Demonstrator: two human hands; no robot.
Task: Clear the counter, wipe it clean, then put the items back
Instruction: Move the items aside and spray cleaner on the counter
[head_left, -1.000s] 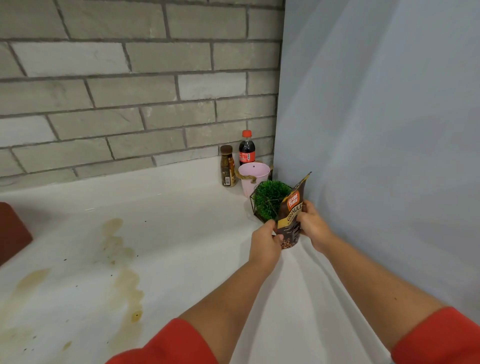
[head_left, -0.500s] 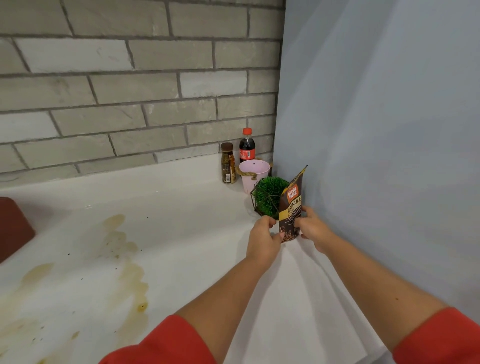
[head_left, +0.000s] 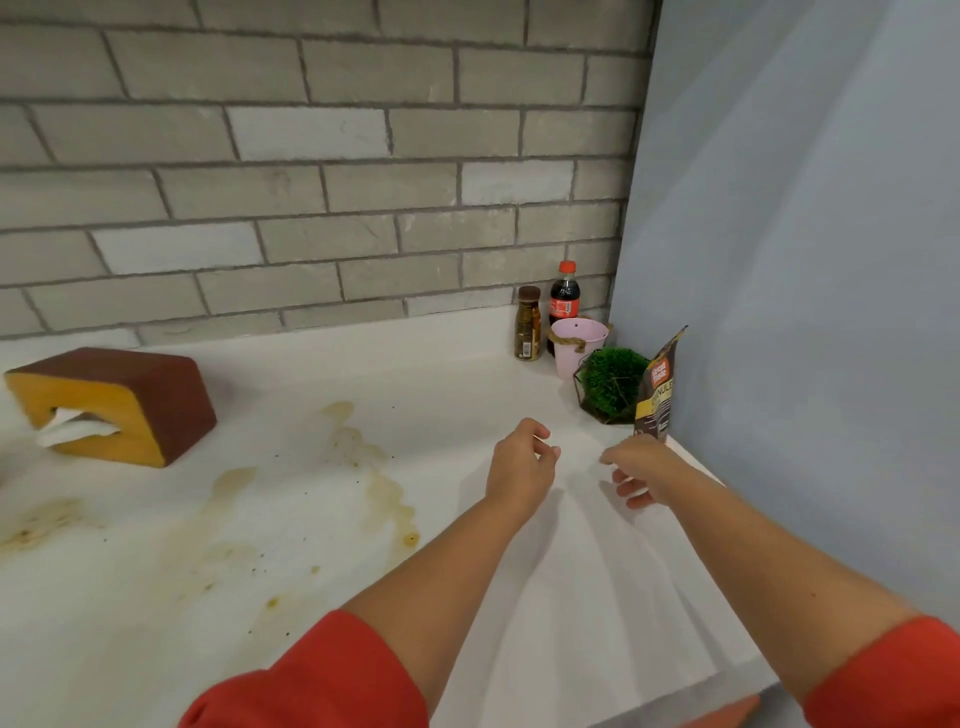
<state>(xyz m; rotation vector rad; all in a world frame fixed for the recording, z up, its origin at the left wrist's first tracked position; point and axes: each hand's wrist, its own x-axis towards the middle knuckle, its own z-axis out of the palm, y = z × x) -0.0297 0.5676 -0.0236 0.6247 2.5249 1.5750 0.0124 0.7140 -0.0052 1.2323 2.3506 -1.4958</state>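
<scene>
White counter (head_left: 441, 374) runs back to a grey brick wall (head_left: 311, 156) and meets a plain blue wall (head_left: 805, 260) on the right, forming a corner. Brown-yellow stains (head_left: 363, 447) trail across the counter's middle and left, with dark specks around them.

Half a second ago both hands gripped the pouch (head_left: 658, 389) from either side; now they have let go and drawn back toward the person. The pouch stands upright on its own at the counter's right edge, just beside the blue wall, though whether it touches the wall cannot be told. The left hand (head_left: 522, 467) hovers over bare counter with fingers loosely curled, holding nothing. The right hand (head_left: 641, 470) hangs with fingers relaxed and slightly spread, also holding nothing; its knuckles cover the pouch's bottom edge in this view. The view has also swung left, so a tissue box (head_left: 119, 405) that was barely seen before now shows whole.

A plant (head_left: 613, 382) in a wire frame sits just left of the pouch. Behind it stands a pink cup (head_left: 579, 345) with a rope handle, then a cola bottle (head_left: 564, 296) and a brown bottle (head_left: 528, 322) near the brick wall. The tissue box, brown with a yellow face, lies well apart on the left, a white tissue poking out. Red sleeves (head_left: 322, 675) cover both upper forearms
</scene>
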